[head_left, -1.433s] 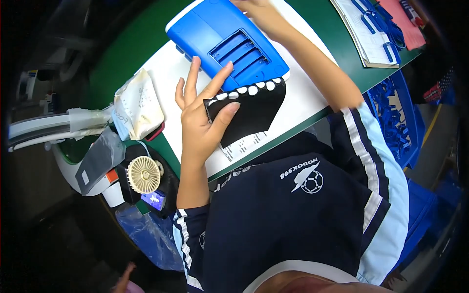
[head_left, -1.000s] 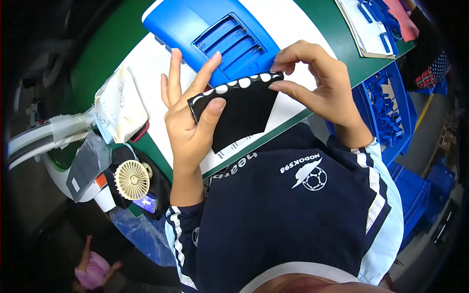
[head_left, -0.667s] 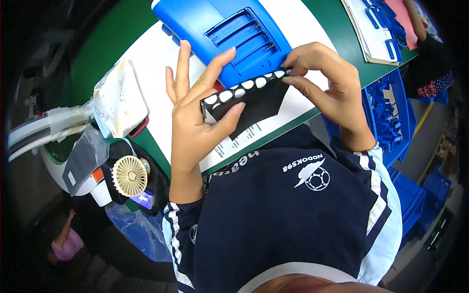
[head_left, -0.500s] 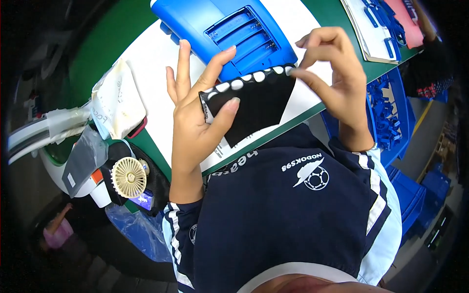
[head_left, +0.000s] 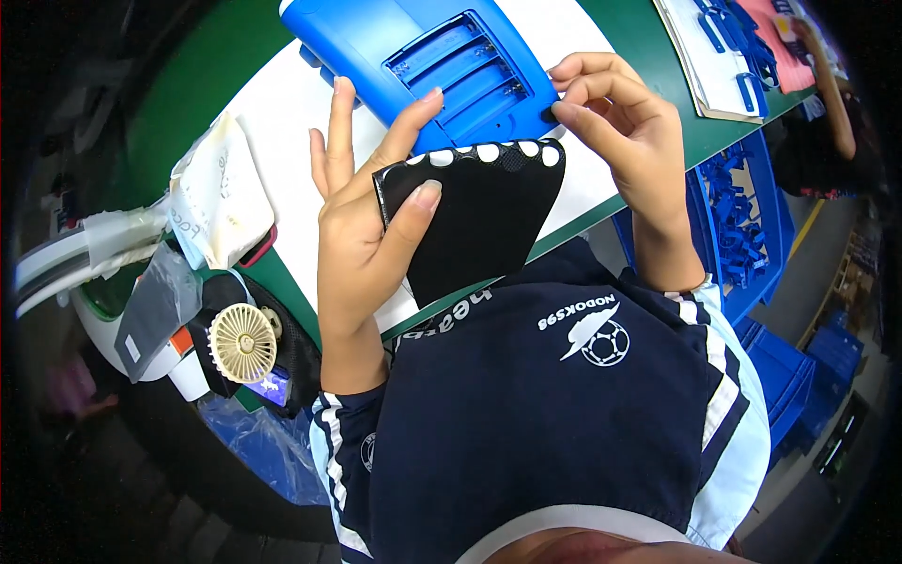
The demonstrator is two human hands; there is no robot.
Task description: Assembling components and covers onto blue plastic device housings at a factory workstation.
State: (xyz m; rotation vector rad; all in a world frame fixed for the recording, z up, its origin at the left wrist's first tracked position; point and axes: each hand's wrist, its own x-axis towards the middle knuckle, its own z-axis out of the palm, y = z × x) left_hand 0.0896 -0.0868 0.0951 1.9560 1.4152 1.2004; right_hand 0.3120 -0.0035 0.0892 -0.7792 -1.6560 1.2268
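Observation:
A black sheet with white round spots along its top edge is gripped by my left hand, thumb in front and the other fingers behind or spread. Beyond it lies a blue plastic device with an uncovered battery compartment that holds no batteries. Thumb and fingertips of my right hand are pinched together at the device's near right corner. Between them shows a small black piece, partly hidden by the fingertips. The sheet covers part of the device's near edge.
White paper lies under the device on the green table. At left stand a small fan and a paper-covered item. Blue bins with blue parts are at right. Another person's arm shows at upper right.
My right hand has left the sheet's right corner and moved up to the device's corner. The sheet has shifted slightly left and tilted; the device has moved a little left.

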